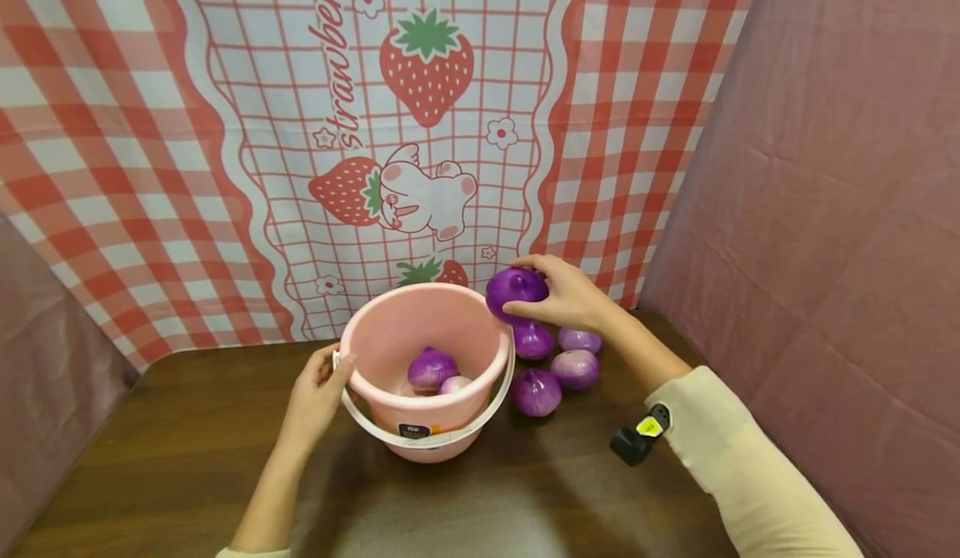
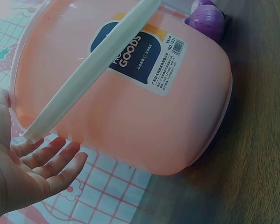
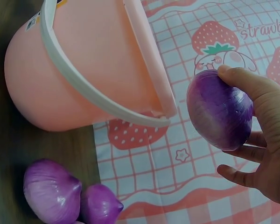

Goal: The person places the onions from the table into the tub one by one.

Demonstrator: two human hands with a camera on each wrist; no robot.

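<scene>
A pink bucket (image 1: pixel 382 316) stands on the table with its white handle (image 1: pixel 442 439) lowered at the near side. Its left rim is held by my left hand (image 1: pixel 315 395), the thumb at the edge and the fingers outside below it, as the left wrist view (image 2: pixel 42 172) shows. My right hand (image 1: pixel 566 293) grips a purple onion (image 1: pixel 517 291) beside the bucket's right rim, raised above the table. The right wrist view shows that onion (image 3: pixel 219 109) between thumb and fingers. Inside the bucket lie a purple onion (image 1: pixel 432 368) and a paler one (image 1: pixel 454 384).
Several onions sit on the table right of the bucket, among them a dark purple onion (image 1: pixel 536 392) and a pale one (image 1: pixel 575 369). A checked strawberry cloth (image 1: pixel 502 66) hangs behind the wooden table (image 1: pixel 225 424). Pink fabric (image 1: pixel 825 208) hangs at the right.
</scene>
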